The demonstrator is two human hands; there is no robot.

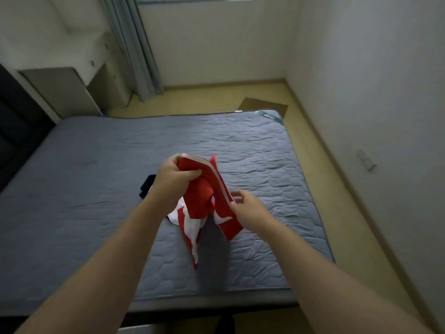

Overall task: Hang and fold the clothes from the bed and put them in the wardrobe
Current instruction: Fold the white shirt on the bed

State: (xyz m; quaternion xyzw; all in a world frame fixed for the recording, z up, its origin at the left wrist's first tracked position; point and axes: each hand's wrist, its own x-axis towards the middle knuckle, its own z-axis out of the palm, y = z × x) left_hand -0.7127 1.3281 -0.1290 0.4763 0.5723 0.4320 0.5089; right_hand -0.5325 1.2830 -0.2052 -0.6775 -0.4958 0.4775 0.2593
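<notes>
A red and white garment [204,198] hangs bunched in the air above the middle of the bed [96,189], held up between two bare hands. Its lower folds trail down towards the quilted blue-grey mattress; whether they touch it cannot be told. The cloth looks thin, light and limp, probably a sports top. It will likely sag and slide out of shape unless it is held at firm edges. A pale trim [218,177] runs along one red edge, and that seam seems the best place to take hold for shaking the garment out flat.

The left hand [174,179] is raised highest. Its fingers and thumb are curled tightly round a gathered wad of red fabric at the top. The right hand [245,204] sits lower and to the right, pinching the trimmed edge between thumb and fingertips. Both forearms reach forward from the bottom of the view, bare to the elbow.

A small dark garment [147,185] lies on the bed, partly hidden behind the left hand. Beyond the bed are a pale floor [216,97] and a grey curtain [134,49].
</notes>
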